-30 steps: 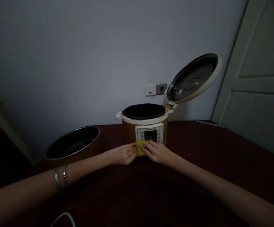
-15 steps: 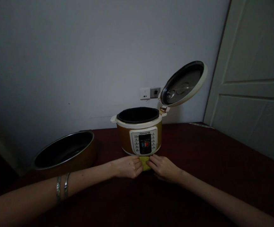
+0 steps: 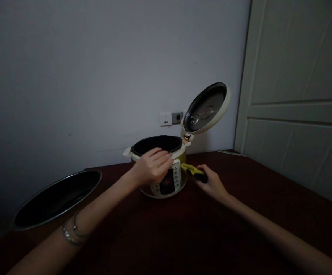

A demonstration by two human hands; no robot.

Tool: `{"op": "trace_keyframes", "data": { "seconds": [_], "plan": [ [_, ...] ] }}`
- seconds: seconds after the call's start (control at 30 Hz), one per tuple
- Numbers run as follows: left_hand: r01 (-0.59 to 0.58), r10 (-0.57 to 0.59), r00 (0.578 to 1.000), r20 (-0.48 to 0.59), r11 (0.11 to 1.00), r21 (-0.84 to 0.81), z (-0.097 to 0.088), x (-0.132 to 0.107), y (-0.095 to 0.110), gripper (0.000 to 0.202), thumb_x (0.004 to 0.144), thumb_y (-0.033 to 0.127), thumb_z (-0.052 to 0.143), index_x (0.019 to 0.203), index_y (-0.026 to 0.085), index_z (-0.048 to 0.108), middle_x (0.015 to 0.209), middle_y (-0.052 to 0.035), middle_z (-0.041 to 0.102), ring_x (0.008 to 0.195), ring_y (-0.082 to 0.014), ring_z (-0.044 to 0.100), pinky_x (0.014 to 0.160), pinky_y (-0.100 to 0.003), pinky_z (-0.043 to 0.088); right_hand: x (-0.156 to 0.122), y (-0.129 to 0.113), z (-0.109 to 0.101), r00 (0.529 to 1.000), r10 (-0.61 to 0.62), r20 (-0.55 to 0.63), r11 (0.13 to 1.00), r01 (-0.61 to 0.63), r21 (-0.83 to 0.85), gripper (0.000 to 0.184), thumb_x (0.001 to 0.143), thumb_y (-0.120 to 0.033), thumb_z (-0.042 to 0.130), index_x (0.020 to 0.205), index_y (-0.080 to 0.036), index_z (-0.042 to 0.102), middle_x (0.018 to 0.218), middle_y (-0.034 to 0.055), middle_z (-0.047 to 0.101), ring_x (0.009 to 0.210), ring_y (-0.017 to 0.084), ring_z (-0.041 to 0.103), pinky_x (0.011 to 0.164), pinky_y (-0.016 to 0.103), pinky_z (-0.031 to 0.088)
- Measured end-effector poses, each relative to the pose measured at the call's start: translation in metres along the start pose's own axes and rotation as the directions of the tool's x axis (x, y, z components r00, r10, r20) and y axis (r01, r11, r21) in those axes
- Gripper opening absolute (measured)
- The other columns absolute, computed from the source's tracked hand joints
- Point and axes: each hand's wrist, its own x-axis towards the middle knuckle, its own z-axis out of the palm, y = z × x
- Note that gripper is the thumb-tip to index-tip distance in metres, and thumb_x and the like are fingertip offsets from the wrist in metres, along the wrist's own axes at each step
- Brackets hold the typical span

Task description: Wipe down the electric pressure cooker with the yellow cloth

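A yellow-green cloth (image 3: 193,170), dark on its underside, is gripped in my right hand (image 3: 211,183) just right of the electric pressure cooker (image 3: 183,175). My left hand (image 3: 154,168) is in front of the cooker's near rim, covering part of that rim and the control panel (image 3: 177,177). Its fingers are stretched out and nothing shows in them. The cooker's lid (image 3: 207,109) stands raised on its hinge at the right. A dark inner pot (image 3: 166,142) sits inside; its bottom is hidden.
A large dark-lined oval pan (image 3: 59,196) lies at the left of the dark red table (image 3: 166,236). Behind stands a pale wall with a white socket plate (image 3: 166,119) and a grey one (image 3: 177,117). A panelled door (image 3: 294,126) is on the right.
My hands have come apart and risen from below the cooker. The left let go of the cloth and moved up to the rim; the right carried it to the cooker's right side. The view shifted.
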Motion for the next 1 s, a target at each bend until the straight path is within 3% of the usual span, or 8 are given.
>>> {"op": "trace_keyframes", "data": {
  "seconds": [0.07,0.17,0.3,0.37,0.43,0.67,0.8,1.0],
  "plan": [
    [0.213,-0.209,0.968,-0.141,0.977,0.009,-0.004,0.005,-0.018,0.026,0.08,0.01,0.048,0.099,0.012,0.065,0.103,-0.0116,0.07,0.095,-0.0204,0.065,0.086,-0.041,0.051,0.01,0.014,0.001,0.983,0.147,-0.111,0.984,-0.134,0.114,0.029,0.072,-0.026,0.056,0.099,-0.019,0.051,0.093,0.0059,0.063,0.083,0.021,0.061,0.076,0.036,0.049],
    [0.485,-0.487,0.823,-0.293,0.87,-0.086,-0.008,0.006,-0.034,0.024,0.079,0.009,0.049,0.093,0.014,0.067,0.097,-0.0087,0.072,0.09,-0.0183,0.066,0.082,-0.037,0.053,0.025,0.034,0.004,0.922,0.331,-0.203,0.915,-0.261,0.308,0.03,0.067,-0.029,0.057,0.095,-0.018,0.054,0.091,0.0057,0.065,0.083,0.022,0.061,0.077,0.037,0.049],
    [0.65,-0.682,0.676,-0.278,0.73,-0.21,-0.008,0.001,-0.037,0.022,0.079,0.011,0.051,0.09,0.016,0.069,0.094,-0.0057,0.073,0.088,-0.0167,0.067,0.082,-0.034,0.053,0.046,0.055,0.009,0.87,0.42,-0.257,0.865,-0.298,0.404,0.031,0.063,-0.03,0.056,0.091,-0.017,0.056,0.09,0.0061,0.065,0.084,0.023,0.061,0.081,0.039,0.048],
    [0.673,-0.719,0.64,-0.273,0.695,-0.252,-0.006,0.0,-0.032,0.021,0.079,0.012,0.053,0.091,0.016,0.07,0.095,-0.0053,0.072,0.088,-0.0169,0.067,0.083,-0.034,0.054,0.056,0.062,0.013,0.858,0.437,-0.27,0.856,-0.304,0.417,0.032,0.063,-0.031,0.055,0.092,-0.017,0.056,0.09,0.0063,0.065,0.084,0.023,0.061,0.081,0.039,0.048],
    [0.633,-0.691,0.682,-0.237,0.721,-0.282,-0.001,0.001,-0.026,0.019,0.079,0.013,0.055,0.093,0.016,0.069,0.096,-0.0058,0.072,0.09,-0.0176,0.066,0.084,-0.036,0.054,0.065,0.066,0.019,0.851,0.452,-0.269,0.845,-0.311,0.436,0.035,0.062,-0.032,0.055,0.093,-0.016,0.057,0.09,0.0068,0.065,0.083,0.023,0.061,0.08,0.038,0.049],
    [0.277,-0.32,0.945,-0.07,0.895,-0.35,0.027,0.005,0.005,0.02,0.084,0.01,0.054,0.102,0.01,0.063,0.1,-0.0112,0.069,0.1,-0.0185,0.062,0.085,-0.037,0.055,0.081,0.063,0.047,0.856,0.461,-0.232,0.818,-0.308,0.486,0.033,0.058,-0.03,0.057,0.087,-0.015,0.058,0.086,0.0061,0.066,0.08,0.021,0.062,0.078,0.035,0.049],
    [0.237,-0.24,0.971,0.023,0.935,-0.264,0.04,-0.004,0.016,0.025,0.088,0.011,0.051,0.111,0.009,0.059,0.106,-0.013,0.067,0.107,-0.0202,0.06,0.088,-0.039,0.055,0.082,0.057,0.055,0.869,0.438,-0.231,0.818,-0.279,0.503,0.036,0.062,-0.033,0.057,0.093,-0.015,0.059,0.09,0.0062,0.066,0.082,0.021,0.061,0.077,0.033,0.048],
    [0.237,-0.246,0.969,0.0,0.934,-0.266,0.046,-0.015,0.018,0.026,0.088,0.009,0.049,0.113,0.008,0.057,0.109,-0.0142,0.066,0.113,-0.0219,0.057,0.091,-0.04,0.054,0.079,0.041,0.046,0.893,0.369,-0.256,0.859,-0.222,0.462,0.024,0.068,-0.035,0.057,0.081,-0.016,0.059,0.077,0.0023,0.062,0.071,0.018,0.055,0.068,0.029,0.045]
  ]
}}
